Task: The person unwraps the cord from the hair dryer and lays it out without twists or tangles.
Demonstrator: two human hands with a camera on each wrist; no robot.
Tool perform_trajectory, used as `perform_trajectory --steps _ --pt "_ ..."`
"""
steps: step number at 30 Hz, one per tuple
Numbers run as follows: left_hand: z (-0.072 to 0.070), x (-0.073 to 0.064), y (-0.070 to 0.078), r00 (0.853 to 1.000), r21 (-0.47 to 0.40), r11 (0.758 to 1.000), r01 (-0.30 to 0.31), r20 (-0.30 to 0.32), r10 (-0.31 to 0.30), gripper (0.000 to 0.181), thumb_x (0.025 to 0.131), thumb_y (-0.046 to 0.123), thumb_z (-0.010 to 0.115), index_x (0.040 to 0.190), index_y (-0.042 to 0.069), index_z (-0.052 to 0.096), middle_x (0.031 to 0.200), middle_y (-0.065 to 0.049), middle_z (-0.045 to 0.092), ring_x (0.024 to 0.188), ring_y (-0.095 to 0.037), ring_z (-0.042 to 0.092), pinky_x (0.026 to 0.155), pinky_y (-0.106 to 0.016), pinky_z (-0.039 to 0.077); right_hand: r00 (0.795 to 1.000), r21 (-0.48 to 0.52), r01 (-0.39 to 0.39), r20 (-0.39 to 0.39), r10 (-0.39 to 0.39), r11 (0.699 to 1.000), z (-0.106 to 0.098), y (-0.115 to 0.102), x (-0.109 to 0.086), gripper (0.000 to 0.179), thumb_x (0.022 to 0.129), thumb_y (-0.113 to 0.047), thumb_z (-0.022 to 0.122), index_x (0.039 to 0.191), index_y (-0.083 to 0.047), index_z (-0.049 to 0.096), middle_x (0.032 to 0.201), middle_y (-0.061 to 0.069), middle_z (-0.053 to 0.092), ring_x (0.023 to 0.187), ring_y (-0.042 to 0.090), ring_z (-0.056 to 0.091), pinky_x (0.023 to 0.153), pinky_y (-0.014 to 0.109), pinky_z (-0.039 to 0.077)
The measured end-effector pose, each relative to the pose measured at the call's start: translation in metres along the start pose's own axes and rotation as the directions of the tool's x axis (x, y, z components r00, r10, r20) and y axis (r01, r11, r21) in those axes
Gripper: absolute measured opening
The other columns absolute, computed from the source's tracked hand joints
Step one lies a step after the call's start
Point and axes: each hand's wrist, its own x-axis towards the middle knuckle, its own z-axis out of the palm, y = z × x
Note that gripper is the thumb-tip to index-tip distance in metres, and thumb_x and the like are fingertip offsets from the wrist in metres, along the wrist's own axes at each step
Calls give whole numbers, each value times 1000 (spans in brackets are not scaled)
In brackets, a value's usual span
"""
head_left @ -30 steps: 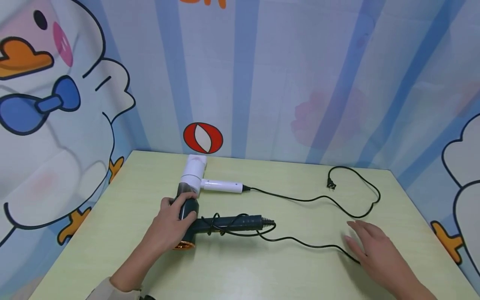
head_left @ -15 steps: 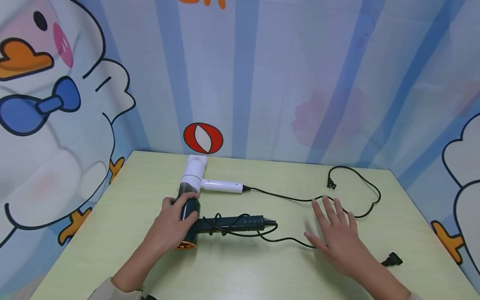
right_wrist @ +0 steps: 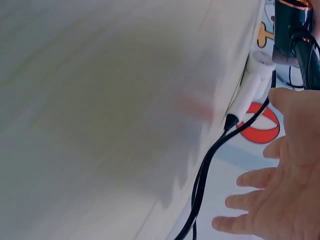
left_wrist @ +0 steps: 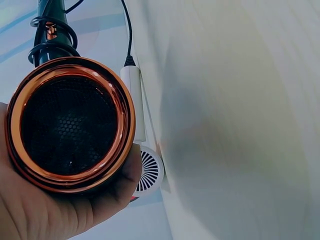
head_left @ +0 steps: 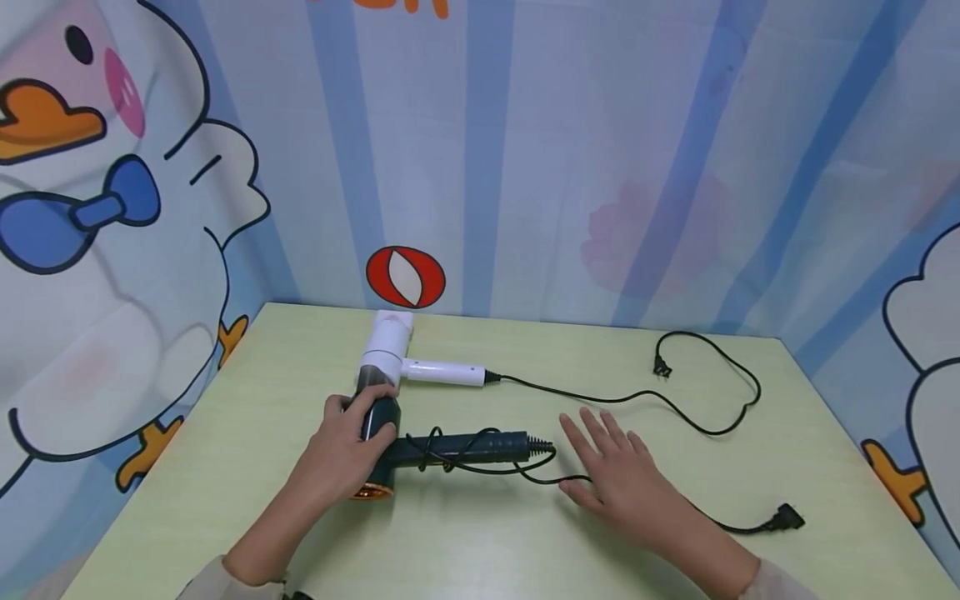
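My left hand grips the barrel of a dark green hair dryer, its fingers and thumb curled round it. The dryer's copper-rimmed end faces the left wrist camera. Its black cord is looped round the handle and runs rightward under my right hand to a black plug. My right hand hovers with fingers spread, palm down, just right of the handle's end; the cord passes by its thumb. Behind lies a white hair dryer, partly overlapped by the dark one's grey nozzle.
The white dryer's handle points right. Its cord trails across the back of the pale table and curves round to a plug. A cartoon-printed backdrop stands along the table's far edge.
My right hand has moved left along the dark dryer's cord, spreading its fingers. The cord's plug has come into sight behind it. My left hand keeps its grip almost unmoved.
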Motion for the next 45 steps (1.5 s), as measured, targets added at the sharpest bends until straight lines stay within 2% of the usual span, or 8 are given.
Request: perform_trajectory --steps 4,13,17,21,26,34,38,45 --pt "0 0 0 1000 0 1000 1 -1 -1 47 99 40 53 145 38 43 146 -26 28 101 -43 59 68 -41 53 996 50 74 51 -77 996 3 -7 5 71 104 -44 54 162 -17 25 165 20 23 148 42 30 109 58 39" --pt "0 -1 -1 1000 -5 1000 3 0 -3 47 99 40 53 145 39 43 146 -25 28 101 -43 59 67 -40 53 990 23 131 44 -132 991 7 -22 7 39 102 -20 60 139 -7 59 156 23 39 137 42 48 100 51 49" --pt "0 -1 -1 1000 -8 1000 0 2 0 47 99 41 53 145 39 44 146 -25 28 101 -43 59 67 -40 52 989 -20 147 15 -146 989 8 -26 7 30 100 -11 63 129 -9 65 133 18 54 117 32 58 85 39 56" --pt "0 -1 -2 1000 -8 1000 8 8 -8 46 100 41 53 145 40 43 146 -25 28 100 -43 59 66 -40 52 985 -47 173 -9 -173 984 8 -27 8 27 95 -4 66 123 -6 69 96 3 51 84 15 48 67 26 46" --pt "-1 -2 -1 1000 1 1000 13 14 -13 46 100 40 53 145 39 44 144 -24 30 99 -42 59 67 -40 53 983 -41 179 37 -178 983 10 -26 8 28 92 4 63 119 -2 68 88 0 53 75 12 48 65 27 46" --pt "-3 -2 0 1000 14 1000 1 3 -1 46 99 40 53 145 38 45 144 -24 31 99 -41 59 67 -40 54 984 -33 173 51 -171 984 11 -23 11 17 94 3 61 110 -1 65 96 7 64 88 22 64 75 37 55" --pt "-4 -2 -1 1000 7 1000 -10 3 10 46 99 40 53 144 38 45 145 -23 30 100 -41 60 66 -39 53 991 -3 129 48 -128 992 11 -21 14 5 100 -8 59 99 -4 63 83 0 57 76 15 56 66 34 50" --pt "-5 -2 -1 1000 2 1000 -14 2 14 45 100 40 52 144 40 45 145 -23 29 98 -41 60 65 -38 52 998 12 62 15 -62 998 10 -17 19 25 104 -26 57 82 -15 50 70 -4 39 63 13 35 55 30 34"
